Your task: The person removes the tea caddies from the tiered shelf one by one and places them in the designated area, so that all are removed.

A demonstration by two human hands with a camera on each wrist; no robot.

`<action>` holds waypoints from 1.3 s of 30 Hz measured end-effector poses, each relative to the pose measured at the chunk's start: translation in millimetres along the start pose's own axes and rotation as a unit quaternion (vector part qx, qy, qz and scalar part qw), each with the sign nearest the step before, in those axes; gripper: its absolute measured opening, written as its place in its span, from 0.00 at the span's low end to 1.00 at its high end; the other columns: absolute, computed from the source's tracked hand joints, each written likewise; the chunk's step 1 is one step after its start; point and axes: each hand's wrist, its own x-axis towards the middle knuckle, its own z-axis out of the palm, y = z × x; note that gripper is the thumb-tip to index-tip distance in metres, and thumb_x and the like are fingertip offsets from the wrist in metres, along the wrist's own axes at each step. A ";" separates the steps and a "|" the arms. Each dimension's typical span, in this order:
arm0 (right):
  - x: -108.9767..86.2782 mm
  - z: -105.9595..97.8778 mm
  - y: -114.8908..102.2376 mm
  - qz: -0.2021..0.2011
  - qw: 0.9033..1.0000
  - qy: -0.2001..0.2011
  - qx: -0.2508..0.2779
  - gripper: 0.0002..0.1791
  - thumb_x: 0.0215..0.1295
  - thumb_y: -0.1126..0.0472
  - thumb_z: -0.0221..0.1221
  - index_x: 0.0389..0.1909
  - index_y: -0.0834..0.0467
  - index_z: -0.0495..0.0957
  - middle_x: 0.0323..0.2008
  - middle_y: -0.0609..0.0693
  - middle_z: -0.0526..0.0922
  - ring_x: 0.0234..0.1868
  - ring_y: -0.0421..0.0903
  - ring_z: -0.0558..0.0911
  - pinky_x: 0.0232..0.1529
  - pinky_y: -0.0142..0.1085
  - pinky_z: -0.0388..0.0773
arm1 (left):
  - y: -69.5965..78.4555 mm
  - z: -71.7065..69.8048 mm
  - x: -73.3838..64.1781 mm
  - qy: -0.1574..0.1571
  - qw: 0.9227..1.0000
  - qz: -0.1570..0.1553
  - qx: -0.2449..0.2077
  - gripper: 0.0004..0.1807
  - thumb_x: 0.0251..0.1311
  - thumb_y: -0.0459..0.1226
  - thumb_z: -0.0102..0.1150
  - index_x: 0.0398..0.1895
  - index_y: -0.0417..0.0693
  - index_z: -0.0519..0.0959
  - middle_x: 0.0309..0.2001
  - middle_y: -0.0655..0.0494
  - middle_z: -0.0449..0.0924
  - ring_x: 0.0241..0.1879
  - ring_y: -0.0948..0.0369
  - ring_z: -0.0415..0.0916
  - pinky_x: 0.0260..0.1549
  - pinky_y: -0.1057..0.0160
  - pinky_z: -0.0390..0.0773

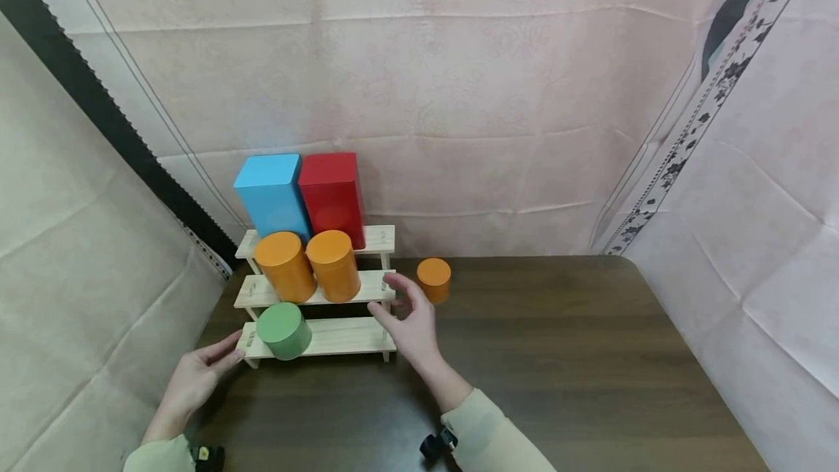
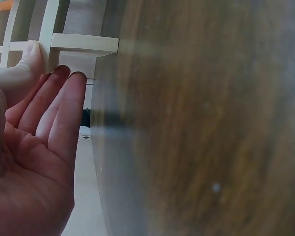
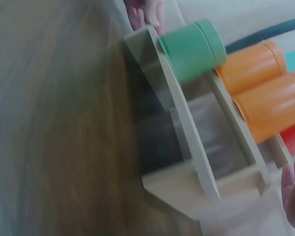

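Note:
A three-tier pale wooden shelf (image 1: 350,337) stands at the table's back left. My left hand (image 1: 197,381) pinches the left end of its lowest tier; in the left wrist view the left hand (image 2: 44,142) has its thumb against the wood and its fingers extended beside it. My right hand (image 1: 413,323) is held with thumb and fingers apart at the shelf's right end, near the middle tier. A green cylinder (image 1: 284,330) sits on the lowest tier's left. Two orange cylinders (image 1: 285,266) stand on the middle tier. Up top are a blue block (image 1: 272,191) and a red block (image 1: 333,195).
A smaller orange cylinder (image 1: 434,280) stands on the dark wooden table (image 1: 557,355), just right of the shelf and behind my right hand. Pale cloth (image 1: 459,93) hangs behind the table and along both sides.

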 end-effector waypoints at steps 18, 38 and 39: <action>-19.8 70.6 -1.9 0.017 0.998 -0.063 -0.026 0.29 0.63 0.59 0.78 0.65 0.52 0.82 0.61 0.45 0.84 0.59 0.44 0.81 0.56 0.42 0.85 | 1.5 -2.9 -0.6 -0.010 1.000 0.003 0.012 0.45 0.72 0.64 0.61 0.80 0.43 0.68 0.76 0.45 0.67 0.77 0.42 0.61 0.71 0.34 0.64; -18.5 116.3 5.8 0.076 0.990 -0.109 -0.055 0.38 0.60 0.50 0.81 0.70 0.51 0.79 0.65 0.48 0.82 0.63 0.49 0.81 0.60 0.41 0.82 | 0.0 -5.1 0.8 -0.006 1.000 0.005 0.026 0.45 0.71 0.66 0.59 0.79 0.46 0.69 0.74 0.46 0.70 0.74 0.42 0.66 0.68 0.37 0.69; -18.1 117.4 6.2 0.077 0.989 -0.109 -0.060 0.38 0.59 0.50 0.81 0.69 0.51 0.79 0.65 0.48 0.82 0.63 0.48 0.81 0.61 0.40 0.81 | -0.2 -5.0 0.8 -0.007 1.000 0.004 0.024 0.46 0.70 0.66 0.60 0.79 0.46 0.69 0.74 0.47 0.69 0.74 0.43 0.66 0.68 0.39 0.71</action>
